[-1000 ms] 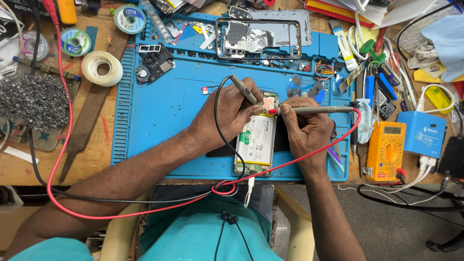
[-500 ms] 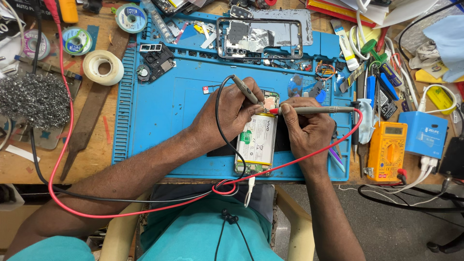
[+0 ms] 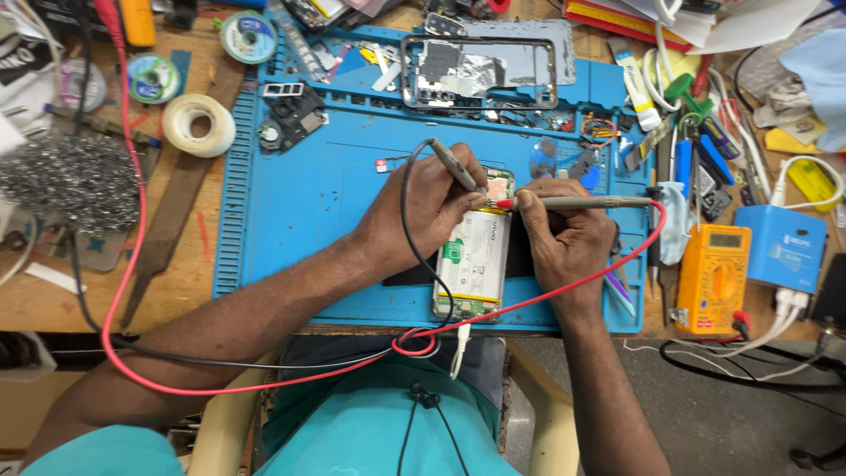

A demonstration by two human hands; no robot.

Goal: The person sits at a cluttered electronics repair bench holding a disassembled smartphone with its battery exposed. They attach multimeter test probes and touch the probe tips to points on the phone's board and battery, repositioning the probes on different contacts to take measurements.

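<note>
An opened phone (image 3: pixel 474 256) with a white battery lies on the blue work mat (image 3: pixel 300 211). My left hand (image 3: pixel 423 207) holds a grey probe with a black lead (image 3: pixel 454 165), its tip on the circuit board at the phone's top end. My right hand (image 3: pixel 564 234) grips a second grey probe with a red tip and red lead (image 3: pixel 577 203), pointing left onto the same board. Both probe tips sit close together there. The red lead loops down across my lap and up the left side of the bench.
An orange multimeter (image 3: pixel 714 278) lies at the mat's right edge, beside a blue box (image 3: pixel 789 247). A phone frame (image 3: pixel 480 70) rests at the mat's far side. Tape roll (image 3: pixel 198 123), solder spools, steel wool (image 3: pixel 66 176) and tools crowd the wooden bench.
</note>
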